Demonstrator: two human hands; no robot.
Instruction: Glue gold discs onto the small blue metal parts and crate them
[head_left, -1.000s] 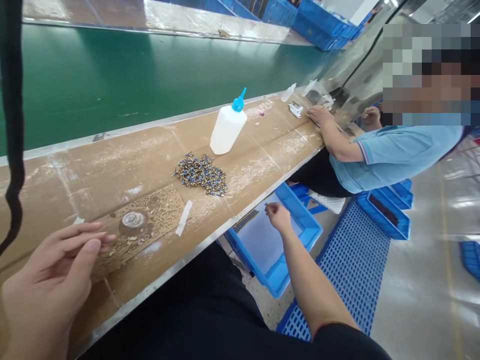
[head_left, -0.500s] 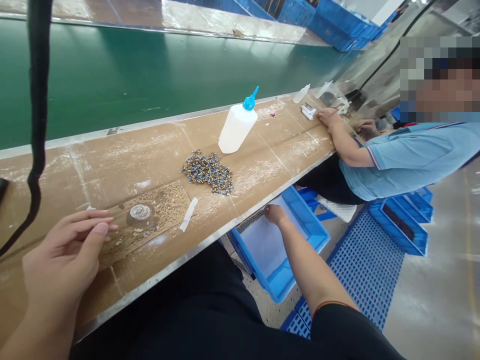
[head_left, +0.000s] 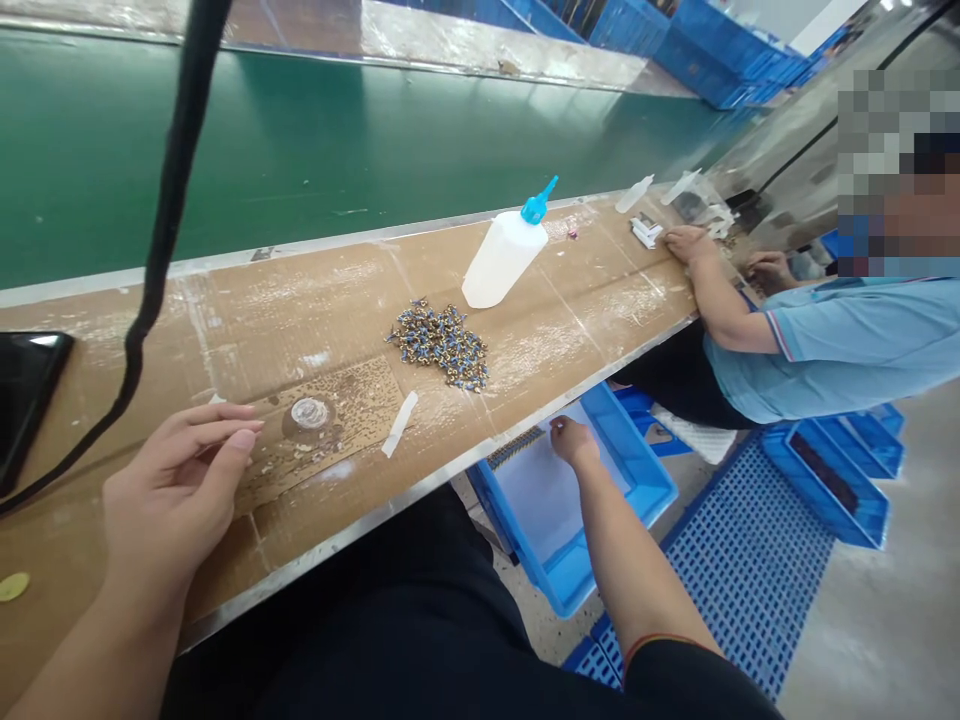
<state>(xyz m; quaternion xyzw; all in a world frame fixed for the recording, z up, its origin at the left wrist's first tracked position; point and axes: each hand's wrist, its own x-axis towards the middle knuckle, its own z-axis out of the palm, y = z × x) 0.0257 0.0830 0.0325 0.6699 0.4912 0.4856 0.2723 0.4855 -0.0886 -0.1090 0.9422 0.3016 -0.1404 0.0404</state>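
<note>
From my view, the left hand (head_left: 176, 485) hovers low over the surface (head_left: 337, 280), its grip narrow, thumb and fingertips nearly meeting; I can't tell whether something tiny sits between them. The right hand (head_left: 576, 443) reaches over the blue tray (head_left: 652, 490), its grip drawn in close, and I can't make out what it holds. It is at the end of a row of small parts (head_left: 516, 447) along the near side of a white sheet (head_left: 540, 500) in that tray.

A pile of blue and brass-coloured parts (head_left: 442, 345) lies on the surface, just beside a white bottle (head_left: 506, 260) with a blue cap. Closer to the left hand I see a speckled board (head_left: 360, 400), a round clear lump (head_left: 309, 413) and a white strip (head_left: 400, 424). A black cord (head_left: 161, 220) hangs across my view, hiding some of the surface and green belt (head_left: 300, 130), near a dark flat device (head_left: 26, 400).

The surface is brown with shiny smears. Farther along sits a person (head_left: 832, 340) in light blue; blue crates (head_left: 720, 55) stand beyond the belt, and a blue slatted mat (head_left: 750, 560) covers part of the floor.
</note>
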